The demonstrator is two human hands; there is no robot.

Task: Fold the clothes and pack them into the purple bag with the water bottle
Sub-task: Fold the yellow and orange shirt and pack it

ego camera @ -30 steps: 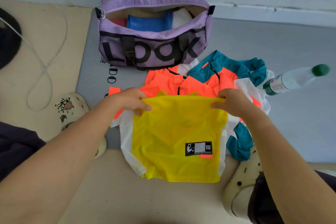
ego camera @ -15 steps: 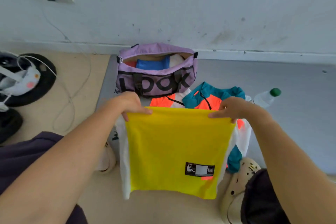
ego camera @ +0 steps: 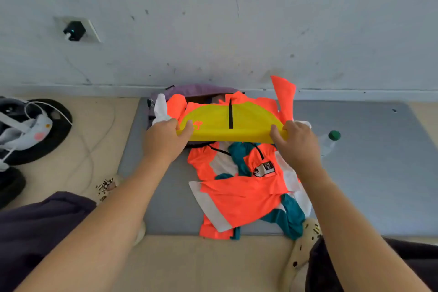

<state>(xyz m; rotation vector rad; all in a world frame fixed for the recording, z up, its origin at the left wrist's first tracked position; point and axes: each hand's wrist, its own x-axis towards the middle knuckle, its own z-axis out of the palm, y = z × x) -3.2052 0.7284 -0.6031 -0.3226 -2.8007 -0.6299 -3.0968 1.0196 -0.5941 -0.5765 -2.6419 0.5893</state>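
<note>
Item: yellow cycling jersey, orange sleeves, black front zip. I hold it stretched flat in the air over the far edge of the grey mat, its long axis running left to right, the purple bag directly behind and below it.

Left hand: fingers pinch the jersey's left end.
Right hand: fingers pinch the right end.
Both are equally near the bag.

Second jersey, orange, white and teal: unfolded at the mat's near edge.
Water bottle: lying right of my right hand, not yet packed.

Judgement: the next move is forward and down.
</note>
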